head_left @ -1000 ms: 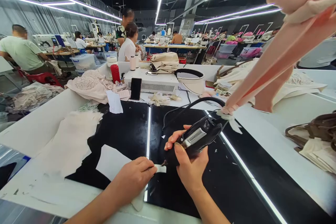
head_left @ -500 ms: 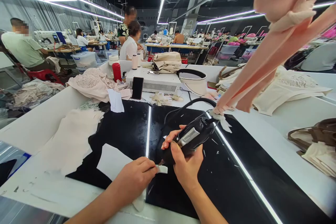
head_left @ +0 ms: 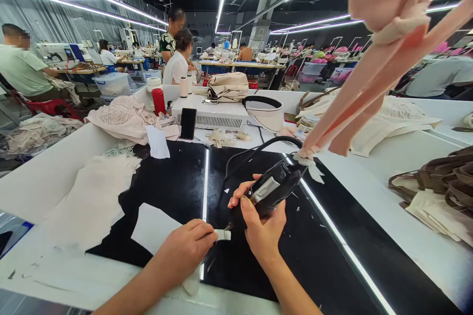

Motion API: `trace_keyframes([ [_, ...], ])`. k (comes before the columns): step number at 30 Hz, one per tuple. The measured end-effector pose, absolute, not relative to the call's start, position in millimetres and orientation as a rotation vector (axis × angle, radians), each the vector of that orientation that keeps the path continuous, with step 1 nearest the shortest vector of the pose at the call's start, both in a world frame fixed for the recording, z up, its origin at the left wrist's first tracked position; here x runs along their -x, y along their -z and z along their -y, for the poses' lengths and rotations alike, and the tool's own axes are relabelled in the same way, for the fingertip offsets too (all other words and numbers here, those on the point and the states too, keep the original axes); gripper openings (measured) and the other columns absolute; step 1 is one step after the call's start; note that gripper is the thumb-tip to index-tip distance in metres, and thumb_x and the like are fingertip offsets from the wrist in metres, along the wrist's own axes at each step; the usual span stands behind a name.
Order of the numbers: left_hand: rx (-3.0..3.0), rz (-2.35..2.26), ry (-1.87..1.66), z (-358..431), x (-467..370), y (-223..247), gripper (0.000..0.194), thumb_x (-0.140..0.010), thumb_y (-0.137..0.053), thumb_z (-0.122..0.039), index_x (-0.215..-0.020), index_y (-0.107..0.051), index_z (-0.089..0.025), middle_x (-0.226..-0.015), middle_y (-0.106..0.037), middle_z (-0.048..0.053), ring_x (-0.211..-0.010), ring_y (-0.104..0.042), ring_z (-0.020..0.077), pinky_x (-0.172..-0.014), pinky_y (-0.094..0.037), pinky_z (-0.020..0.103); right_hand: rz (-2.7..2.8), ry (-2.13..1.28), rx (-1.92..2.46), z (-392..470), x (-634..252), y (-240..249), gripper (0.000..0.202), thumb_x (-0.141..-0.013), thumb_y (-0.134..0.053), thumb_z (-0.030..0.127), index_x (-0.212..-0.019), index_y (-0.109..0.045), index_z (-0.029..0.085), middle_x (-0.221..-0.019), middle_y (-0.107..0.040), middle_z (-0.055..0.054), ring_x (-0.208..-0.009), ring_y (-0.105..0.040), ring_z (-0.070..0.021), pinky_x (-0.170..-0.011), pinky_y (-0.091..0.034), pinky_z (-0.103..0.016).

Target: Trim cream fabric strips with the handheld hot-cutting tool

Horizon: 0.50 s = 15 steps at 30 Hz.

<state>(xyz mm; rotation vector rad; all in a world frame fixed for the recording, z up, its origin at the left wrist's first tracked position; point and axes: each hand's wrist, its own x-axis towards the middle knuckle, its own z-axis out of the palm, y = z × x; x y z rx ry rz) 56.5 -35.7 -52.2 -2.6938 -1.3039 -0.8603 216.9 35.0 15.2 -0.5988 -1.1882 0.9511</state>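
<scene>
My right hand is wrapped round a black handheld power tool with a silver plate on its side. A black cable runs from its rear, where pink fabric strips are tied. The tool's tip points down and left. Beside that tip, my left hand pinches a small white strip whose free end sticks out to the right. A white sheet lies on the black board, partly behind my left hand.
Beige fabric lies at the left, lace pieces behind it. A phone, a white box, a red bottle and a visor stand behind. Brown garments lie at the right. People sit beyond the table.
My left hand has shifted slightly left with the white strip, and the tool's tip now shows at the strip's upper edge. The whole view has moved slightly.
</scene>
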Motion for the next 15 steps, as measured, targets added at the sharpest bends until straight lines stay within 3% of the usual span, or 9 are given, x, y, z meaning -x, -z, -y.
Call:
trace_keyframes([
  [15, 2.731, 1.333, 0.915, 36, -55, 51, 0.021, -0.103, -0.05, -0.009, -0.12, -0.061, -0.014, -0.107, -0.07, 0.008, -0.097, -0.067, 0.0218, -0.083, -0.064, 0.034, 1.189, -1.05, 0.492, -20, -212, -11, 0.034, -0.089, -0.074, 0.029, -0.117, -0.055, 0.03, -0.082, -0.065, 0.004, -0.059, -0.063, -0.012, -0.057, -0.057, -0.028],
])
